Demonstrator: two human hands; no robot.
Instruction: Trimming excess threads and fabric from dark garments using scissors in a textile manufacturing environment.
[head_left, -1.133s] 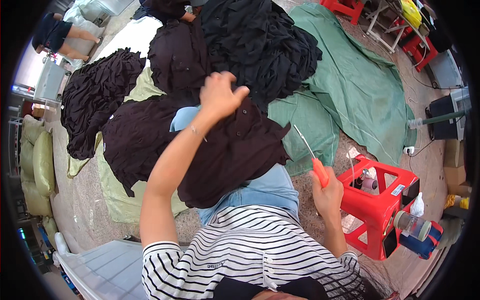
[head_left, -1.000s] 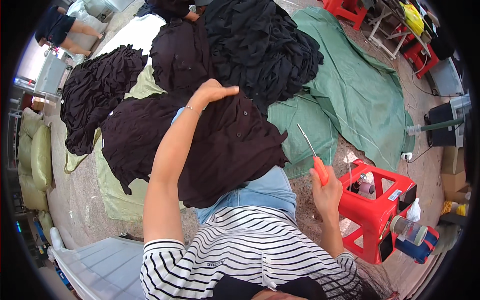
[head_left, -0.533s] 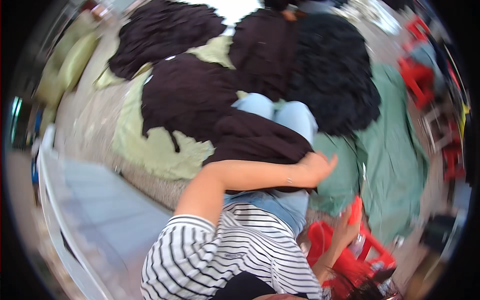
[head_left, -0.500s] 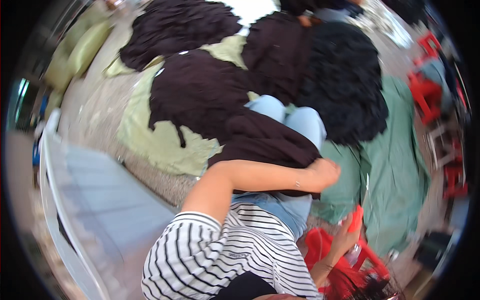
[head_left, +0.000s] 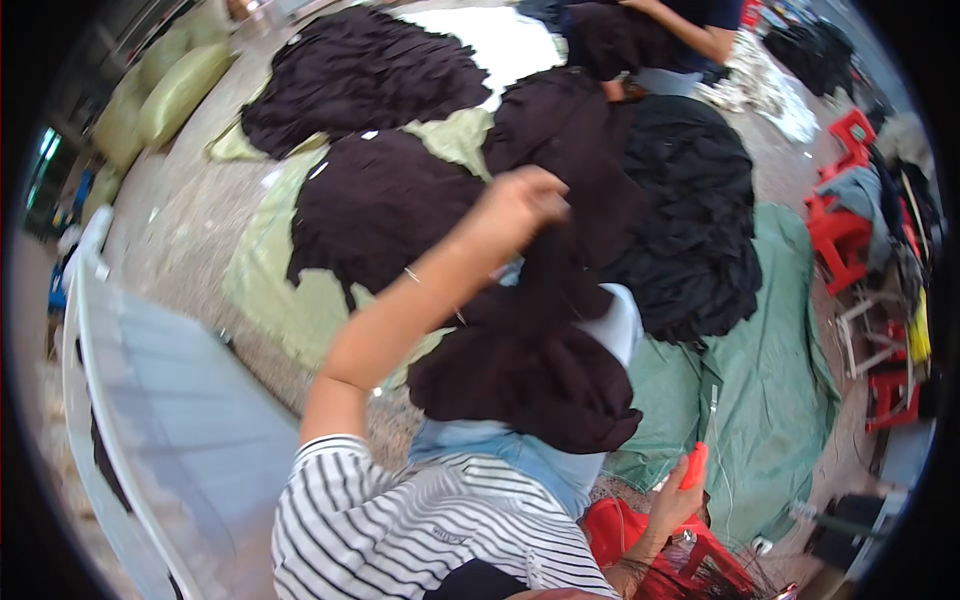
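Note:
My left hand is raised over the work, its fingers closed on a dark brown garment that hangs down and bunches across my lap. Motion blurs the fingertips. Low on the right, my right hand is closed round the red handle of a tool with a thin pale blade pointing up. Whether that blade is single or double cannot be made out. Just past my knees lies a heap of dark brown garments, and a black heap sits to its right.
Another dark heap lies at the far left. A green sheet spreads on the right, near red stools. A pale panel with a white frame stands at left. Across the heaps, another person's arm handles dark cloth.
My left hand has swung up and away from my right side, lifting part of the dark garment. My right hand, still holding the red-handled tool, has moved slightly down and left.

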